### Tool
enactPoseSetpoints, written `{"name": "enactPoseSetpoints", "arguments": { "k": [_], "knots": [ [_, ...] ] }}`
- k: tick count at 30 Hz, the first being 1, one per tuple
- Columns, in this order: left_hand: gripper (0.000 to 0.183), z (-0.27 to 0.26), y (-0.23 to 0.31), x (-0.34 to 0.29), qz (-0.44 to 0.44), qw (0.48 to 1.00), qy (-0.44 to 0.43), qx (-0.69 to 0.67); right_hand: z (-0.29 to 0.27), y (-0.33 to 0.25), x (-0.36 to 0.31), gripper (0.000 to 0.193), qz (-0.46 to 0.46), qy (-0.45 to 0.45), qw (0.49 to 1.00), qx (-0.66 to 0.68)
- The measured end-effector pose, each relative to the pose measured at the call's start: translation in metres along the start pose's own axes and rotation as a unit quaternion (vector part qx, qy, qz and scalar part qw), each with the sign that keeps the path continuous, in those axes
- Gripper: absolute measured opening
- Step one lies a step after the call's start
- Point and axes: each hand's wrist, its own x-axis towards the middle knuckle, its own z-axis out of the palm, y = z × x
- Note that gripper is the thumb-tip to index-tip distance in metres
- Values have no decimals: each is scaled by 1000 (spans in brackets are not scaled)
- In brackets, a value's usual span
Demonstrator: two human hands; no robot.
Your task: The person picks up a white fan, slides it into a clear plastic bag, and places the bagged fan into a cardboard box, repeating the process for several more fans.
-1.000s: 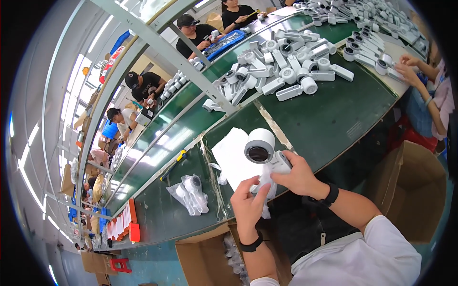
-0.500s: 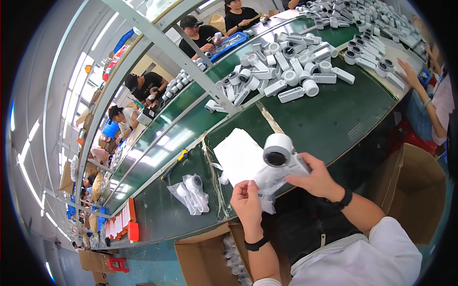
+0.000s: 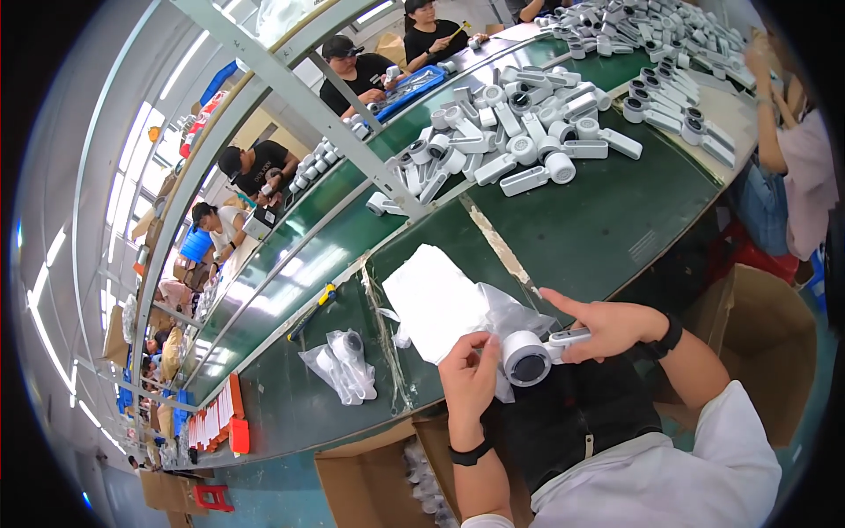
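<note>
My right hand (image 3: 616,330) grips the handle of a white handheld device (image 3: 529,358) near the table's front edge, its index finger stretched out. The device's drum-shaped head, with a dark round face, points down toward me. My left hand (image 3: 469,374) is closed in a pinch on the edge of a clear plastic bag (image 3: 509,308), close beside the head. Part of the bag lies behind the device, over a stack of white sheets (image 3: 431,295). Left of the stack, a bagged device (image 3: 341,368) rests on the green table (image 3: 598,220).
A big pile of white devices (image 3: 528,132) covers the table's far side, with more at the far right. A yellow-and-black tool (image 3: 312,311) lies left. Open cardboard boxes (image 3: 365,480) stand below the edge. Metal frame posts (image 3: 334,132) rise ahead; co-workers sit across and at right.
My right hand has turned the device, bringing its head down and nearer me, with the bag now spread behind it. My left hand stays pinched beside it.
</note>
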Motion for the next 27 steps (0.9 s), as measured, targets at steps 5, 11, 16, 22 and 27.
{"name": "enactPoseSetpoints", "arguments": {
  "k": [5, 11, 16, 22, 27],
  "knots": [
    [6, -11, -2, -1, 55, 996, -62, 30, 1, 9, 23, 67, 21, -81, 996, -11],
    [9, -21, -8, 1, 36, 999, -9, 20, 6, 12, 27, 57, 7, -60, 995, 81],
    [8, -22, -7, 2, 70, 996, -15, 60, 14, 12, 26, 56, 7, 14, 990, 143],
    [7, -5, -4, -3, 121, 989, -16, 82, 37, 21, 32, 55, -80, 199, 975, -54],
    [7, 2, 1, -8, 202, 972, -72, 99, 45, 12, 39, 57, -3, 153, 970, 191]
  ]
}}
